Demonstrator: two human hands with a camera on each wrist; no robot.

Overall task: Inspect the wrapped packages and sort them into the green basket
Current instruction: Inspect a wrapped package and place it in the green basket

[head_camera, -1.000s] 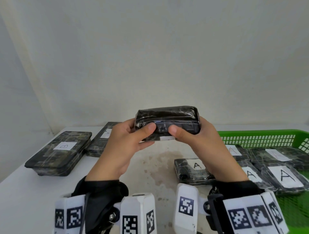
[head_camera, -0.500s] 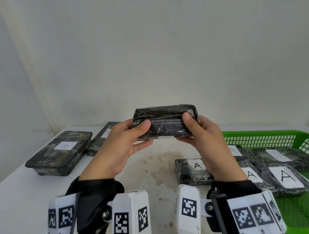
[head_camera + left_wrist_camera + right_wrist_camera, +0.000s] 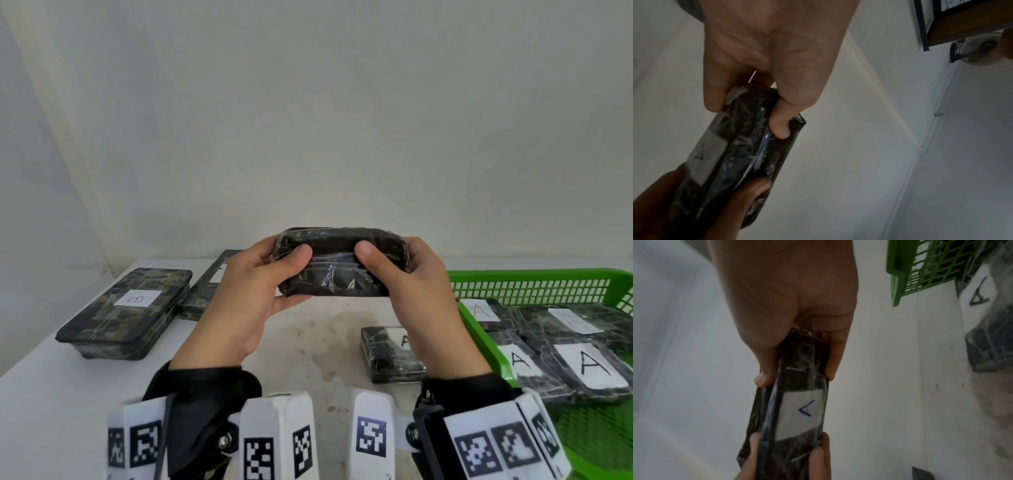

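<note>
**Head view: package up for its label check**

I pinch the wrapped package (image 3: 337, 265) at both ends, left hand (image 3: 246, 291) and right hand (image 3: 421, 294), lifted above the table, left of the green basket (image 3: 534, 286). Its label (image 3: 800, 412) reads A; I should grip firmly, since the wrap looks slippery.
</note>
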